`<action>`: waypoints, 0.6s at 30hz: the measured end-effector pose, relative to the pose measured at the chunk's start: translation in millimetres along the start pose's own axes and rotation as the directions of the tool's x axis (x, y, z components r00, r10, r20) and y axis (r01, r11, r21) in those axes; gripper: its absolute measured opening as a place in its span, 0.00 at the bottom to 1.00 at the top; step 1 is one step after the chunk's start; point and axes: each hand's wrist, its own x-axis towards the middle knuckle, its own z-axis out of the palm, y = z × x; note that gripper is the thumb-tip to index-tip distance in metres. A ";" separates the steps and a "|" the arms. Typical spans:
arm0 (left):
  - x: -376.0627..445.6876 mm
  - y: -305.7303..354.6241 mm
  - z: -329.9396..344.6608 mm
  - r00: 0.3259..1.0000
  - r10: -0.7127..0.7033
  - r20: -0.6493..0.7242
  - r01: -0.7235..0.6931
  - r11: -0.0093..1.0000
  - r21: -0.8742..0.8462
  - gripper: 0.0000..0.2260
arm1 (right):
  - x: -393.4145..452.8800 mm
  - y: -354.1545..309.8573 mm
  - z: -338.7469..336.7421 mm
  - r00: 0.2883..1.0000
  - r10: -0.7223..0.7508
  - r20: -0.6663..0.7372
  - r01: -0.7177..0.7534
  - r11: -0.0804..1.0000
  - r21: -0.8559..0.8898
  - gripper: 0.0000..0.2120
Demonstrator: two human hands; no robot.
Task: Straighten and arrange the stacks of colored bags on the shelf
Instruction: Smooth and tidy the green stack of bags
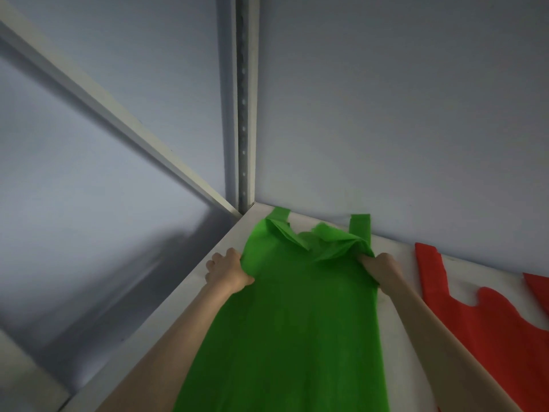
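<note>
A stack of green bags (297, 322) lies lengthwise on the white shelf (196, 281), its handles pointing at the back wall. The top layers are rumpled near the handles. My left hand (227, 270) grips the stack's left edge with curled fingers. My right hand (378, 267) grips its right edge near the far corner. A stack of red bags (475, 319) lies flat to the right, its handles also toward the wall.
The shelf's left edge runs diagonally beside my left arm, with a drop beyond it. A perforated metal upright (243, 114) stands at the back left corner. The grey back wall (386, 114) closes off the shelf behind the bags.
</note>
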 end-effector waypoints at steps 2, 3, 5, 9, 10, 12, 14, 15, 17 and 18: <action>1.9 2.6 -1.5 1.000 0.007 0.003 -0.007 1.000 0.025 0.26 | 4.1 4.4 2.6 0.999 0.028 0.016 -0.028 0.999 0.040 0.25; 3.5 4.2 -2.7 1.000 0.014 0.012 -0.014 0.998 0.055 0.27 | 4.2 6.2 3.0 0.999 0.047 0.027 -0.049 0.997 0.064 0.22; 8.6 6.4 -4.7 0.999 0.014 0.051 -0.019 0.995 0.093 0.28 | 2.3 7.7 2.3 0.994 0.094 0.050 -0.100 0.988 0.119 0.14; 17.6 7.1 -7.0 0.988 -0.016 0.151 0.009 0.999 0.046 0.27 | 0.0 6.7 -0.9 0.978 0.164 0.131 -0.192 0.951 0.242 0.14; 19.0 7.4 -7.8 0.986 -0.015 0.166 0.014 1.000 0.008 0.26 | 0.7 7.7 -1.0 0.978 0.167 0.125 -0.195 0.945 0.263 0.15; 19.4 8.5 -9.2 0.988 -0.010 0.153 0.018 0.998 -0.053 0.24 | 4.1 12.4 -0.5 0.985 0.151 0.086 -0.170 0.939 0.299 0.19; 21.6 7.7 -8.4 0.994 0.005 0.110 0.003 0.997 -0.073 0.22 | 3.7 13.0 -1.2 0.992 0.116 0.048 -0.125 0.942 0.312 0.19; 21.6 7.3 -7.6 0.995 0.012 0.103 -0.004 0.997 -0.078 0.20 | 2.0 10.1 -1.6 0.995 0.090 0.044 -0.100 0.946 0.308 0.16; 22.6 6.0 -5.0 0.995 0.024 0.095 -0.015 0.996 -0.087 0.18 | 2.6 4.2 -2.8 0.999 0.028 0.033 -0.036 0.960 0.277 0.16; 23.0 5.6 -3.7 0.995 0.031 0.093 -0.023 0.996 -0.086 0.17 | 3.4 1.2 -3.2 0.999 0.015 0.031 -0.023 0.967 0.254 0.18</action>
